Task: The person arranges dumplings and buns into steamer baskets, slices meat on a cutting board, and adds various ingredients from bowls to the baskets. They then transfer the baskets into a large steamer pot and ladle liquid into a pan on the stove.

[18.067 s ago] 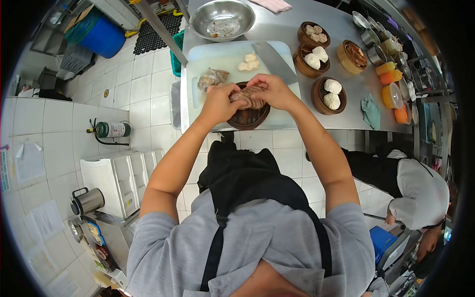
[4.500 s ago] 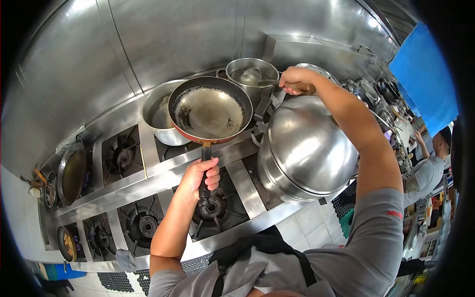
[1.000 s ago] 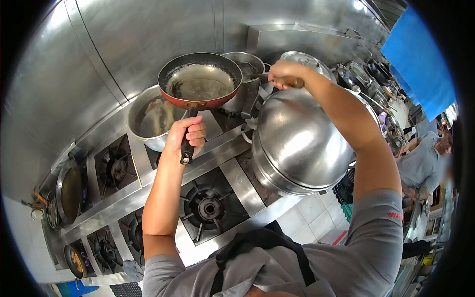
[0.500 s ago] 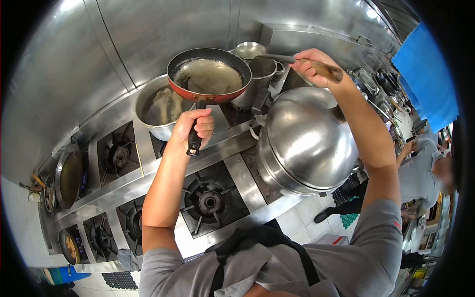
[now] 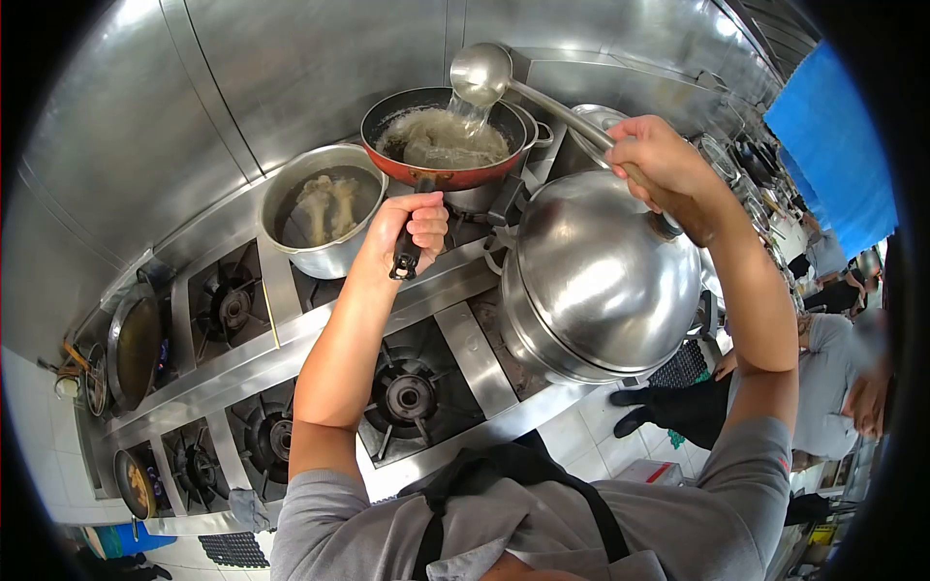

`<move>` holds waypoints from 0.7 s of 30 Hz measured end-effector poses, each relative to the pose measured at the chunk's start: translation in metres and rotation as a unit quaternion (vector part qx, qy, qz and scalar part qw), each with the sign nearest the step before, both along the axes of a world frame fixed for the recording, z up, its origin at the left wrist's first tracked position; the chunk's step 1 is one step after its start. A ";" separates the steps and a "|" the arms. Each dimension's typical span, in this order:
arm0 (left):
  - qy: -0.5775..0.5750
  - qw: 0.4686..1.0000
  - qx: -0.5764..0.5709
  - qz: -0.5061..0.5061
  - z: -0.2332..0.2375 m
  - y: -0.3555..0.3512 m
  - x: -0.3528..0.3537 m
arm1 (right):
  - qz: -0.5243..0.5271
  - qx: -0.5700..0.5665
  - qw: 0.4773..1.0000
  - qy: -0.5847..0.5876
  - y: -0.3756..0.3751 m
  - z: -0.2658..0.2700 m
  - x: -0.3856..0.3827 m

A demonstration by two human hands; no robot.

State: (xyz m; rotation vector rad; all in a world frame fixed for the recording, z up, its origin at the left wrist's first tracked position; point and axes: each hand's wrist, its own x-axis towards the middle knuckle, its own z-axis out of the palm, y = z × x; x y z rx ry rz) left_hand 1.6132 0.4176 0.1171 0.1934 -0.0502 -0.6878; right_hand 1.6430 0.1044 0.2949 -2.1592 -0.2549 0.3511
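My left hand [image 5: 415, 232] is wrapped round the black handle of a red frying pan [image 5: 441, 179], raised above the back of the stove. Cloudy liquid moves in the pan. My right hand [image 5: 662, 160] grips the handle of a long metal ladle [image 5: 480, 74]. The ladle's bowl is tipped over the pan's far right side, and clear liquid falls from it into the pan. Partly hidden behind the pan is a metal pot [image 5: 531, 136]. To the left stands an open pot [image 5: 334, 254] with bones in liquid.
A large domed steel pot [image 5: 605, 276] stands below my right forearm. Gas burners [image 5: 410, 397] line the stove front. A wok [image 5: 134, 344] and a small pan [image 5: 134, 484] are at the left. A person in grey [image 5: 828, 378] stands at the right.
The ladle has risen from the back pot and tipped over the pan, pouring liquid. My left hand and the pan have moved right, uncovering more of the pot with bones.
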 end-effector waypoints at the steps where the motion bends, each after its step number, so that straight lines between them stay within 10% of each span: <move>1: -0.007 1.000 0.003 -0.010 -0.003 0.001 0.000 | 0.001 -0.001 1.000 0.000 0.001 0.001 0.001; 13: -0.002 0.999 0.030 0.019 -0.007 0.017 -0.030 | 0.052 -0.332 0.930 -0.151 0.058 -0.057 0.095; 17: 0.015 0.999 0.029 0.027 -0.010 0.028 -0.042 | 0.104 -0.286 0.952 0.016 0.069 -0.072 0.132; 21: 0.023 0.999 0.037 0.028 -0.012 0.035 -0.049 | -0.042 0.060 0.943 0.325 0.057 -0.074 0.147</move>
